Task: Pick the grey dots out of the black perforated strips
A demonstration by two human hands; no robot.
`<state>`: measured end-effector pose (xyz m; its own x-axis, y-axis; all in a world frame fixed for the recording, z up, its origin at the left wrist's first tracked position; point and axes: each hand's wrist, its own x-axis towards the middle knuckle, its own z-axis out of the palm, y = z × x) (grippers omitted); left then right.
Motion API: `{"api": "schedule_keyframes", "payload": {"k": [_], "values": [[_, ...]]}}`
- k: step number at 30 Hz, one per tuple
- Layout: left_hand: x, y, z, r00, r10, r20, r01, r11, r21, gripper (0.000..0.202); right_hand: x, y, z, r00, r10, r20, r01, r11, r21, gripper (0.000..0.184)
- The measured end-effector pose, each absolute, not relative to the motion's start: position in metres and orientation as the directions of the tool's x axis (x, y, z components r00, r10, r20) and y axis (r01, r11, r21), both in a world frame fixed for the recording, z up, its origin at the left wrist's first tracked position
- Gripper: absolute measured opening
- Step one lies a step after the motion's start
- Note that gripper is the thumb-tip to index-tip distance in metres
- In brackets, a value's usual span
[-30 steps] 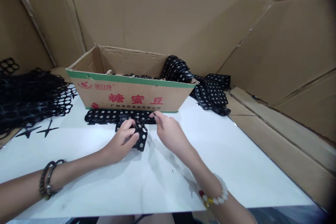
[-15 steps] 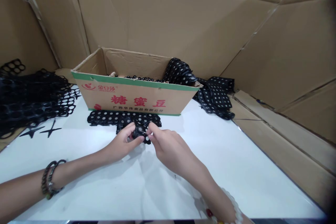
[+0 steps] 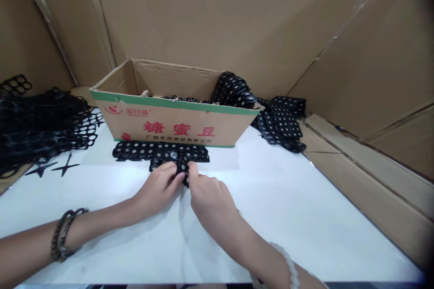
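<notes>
Before the cardboard box lies a strip of black dotted sheet [image 3: 130, 151], with a smaller piece of black dotted sheet [image 3: 183, 167] overlapping its near side. My left hand [image 3: 159, 187] pinches that smaller piece between thumb and fingers, bending it up into a fold. Close on the right, my right hand [image 3: 212, 196] is closed, its fingertips at the fold's edge. A thin, bright metal tip, mostly hidden, shows at the right fingertips; its kind is unclear. A small round ring-like spot [image 3: 173, 155] shows on the sheet above my left fingers.
The open cardboard box [image 3: 169, 119] holds small black rings [image 3: 188, 100] and a folded dotted sheet [image 3: 232, 90]. More dotted sheets [image 3: 280, 122] lie at its right. A pile of black perforated webbing [image 3: 44, 122] and star-shaped scraps [image 3: 66, 166] occupy the left. Cardboard walls [image 3: 217, 18] enclose the white table [image 3: 288, 216].
The piece in my left hand has been folded up more steeply. My right hand has shifted slightly left and turned, hiding most of the thin metal tool.
</notes>
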<state>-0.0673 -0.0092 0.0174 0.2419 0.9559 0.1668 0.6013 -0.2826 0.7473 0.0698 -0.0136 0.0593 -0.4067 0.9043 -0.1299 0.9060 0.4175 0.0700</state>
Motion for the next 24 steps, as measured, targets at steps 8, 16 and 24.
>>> {"api": "schedule_keyframes", "payload": {"k": [8,16,24], "values": [[-0.068,-0.013,0.016,0.248,0.939,0.237,0.577,-0.340,0.742,0.031,0.059,-0.020,0.050,-0.438,0.889,-0.135,0.894,0.447,0.037,0.061],[-0.066,-0.018,0.021,0.200,0.950,0.242,0.635,-0.313,0.706,0.031,0.057,-0.020,0.049,-0.409,0.906,-0.109,0.912,0.410,-0.008,0.051],[-0.068,-0.012,0.021,0.150,0.967,0.207,0.599,-0.256,0.759,0.035,0.078,0.005,0.060,-0.321,0.941,-0.111,0.944,0.308,-0.120,0.034]]}}
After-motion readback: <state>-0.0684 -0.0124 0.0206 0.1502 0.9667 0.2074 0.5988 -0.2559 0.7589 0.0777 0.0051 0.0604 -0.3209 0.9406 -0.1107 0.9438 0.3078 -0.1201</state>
